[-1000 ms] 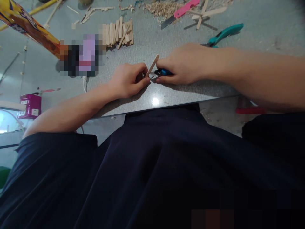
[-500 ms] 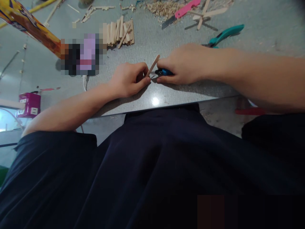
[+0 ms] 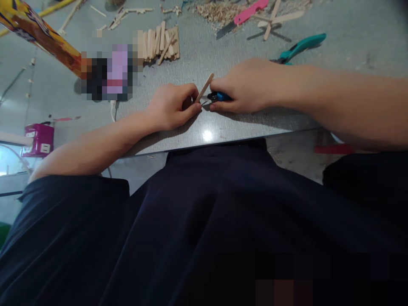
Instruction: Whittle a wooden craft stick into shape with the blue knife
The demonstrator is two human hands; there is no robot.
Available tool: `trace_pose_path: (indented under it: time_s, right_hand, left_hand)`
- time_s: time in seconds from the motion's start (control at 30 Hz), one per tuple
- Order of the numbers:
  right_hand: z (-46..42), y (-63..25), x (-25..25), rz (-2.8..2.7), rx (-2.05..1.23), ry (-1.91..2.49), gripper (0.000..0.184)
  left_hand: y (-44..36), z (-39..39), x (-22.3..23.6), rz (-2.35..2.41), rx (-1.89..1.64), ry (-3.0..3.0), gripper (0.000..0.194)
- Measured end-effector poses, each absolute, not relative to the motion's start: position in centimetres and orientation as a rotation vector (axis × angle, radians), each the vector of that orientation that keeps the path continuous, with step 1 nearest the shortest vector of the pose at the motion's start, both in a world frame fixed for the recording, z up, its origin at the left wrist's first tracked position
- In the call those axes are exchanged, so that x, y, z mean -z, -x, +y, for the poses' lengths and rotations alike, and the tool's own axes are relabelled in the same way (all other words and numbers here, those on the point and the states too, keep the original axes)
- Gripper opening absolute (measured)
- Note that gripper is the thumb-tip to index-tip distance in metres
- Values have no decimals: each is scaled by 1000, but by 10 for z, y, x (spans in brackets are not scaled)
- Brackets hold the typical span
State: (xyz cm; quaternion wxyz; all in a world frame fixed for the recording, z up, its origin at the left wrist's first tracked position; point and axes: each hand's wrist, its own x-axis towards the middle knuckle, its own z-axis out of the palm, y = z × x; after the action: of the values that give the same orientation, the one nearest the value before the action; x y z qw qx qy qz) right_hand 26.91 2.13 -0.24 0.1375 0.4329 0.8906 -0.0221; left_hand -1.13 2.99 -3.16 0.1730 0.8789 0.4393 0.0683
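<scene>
Near the front edge of the grey table, my left hand (image 3: pixel 172 105) pinches the lower end of a wooden craft stick (image 3: pixel 205 87), which slants up to the right. Just right of it, my right hand (image 3: pixel 247 87) is closed around a blue and black utility knife (image 3: pixel 220 96). The knife's tip points left at the stick's lower part; whether it touches the wood I cannot tell. Most of the knife's handle is hidden in my palm.
Behind my hands lie a pile of craft sticks (image 3: pixel 161 42), wood shavings (image 3: pixel 216 12), a pink-handled saw (image 3: pixel 244 19), teal-handled pliers (image 3: pixel 299 46) and crossed sticks (image 3: pixel 272 19). At left are a yellow wrapper (image 3: pixel 41 36) and a purple power adapter (image 3: pixel 40 140).
</scene>
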Motion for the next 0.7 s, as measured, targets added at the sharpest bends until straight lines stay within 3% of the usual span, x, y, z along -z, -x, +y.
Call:
trace_pose_path:
  time_s: [0.13,0.7]
  right_hand:
    - [21,-270,3,2587,59,-1257,61]
    - [20,-270,1,2573,66,-1273,61]
  left_hand:
    - [12,31,33,1225,-195,-2513,32]
    - [11,28,31,1236,-192,-2493,33]
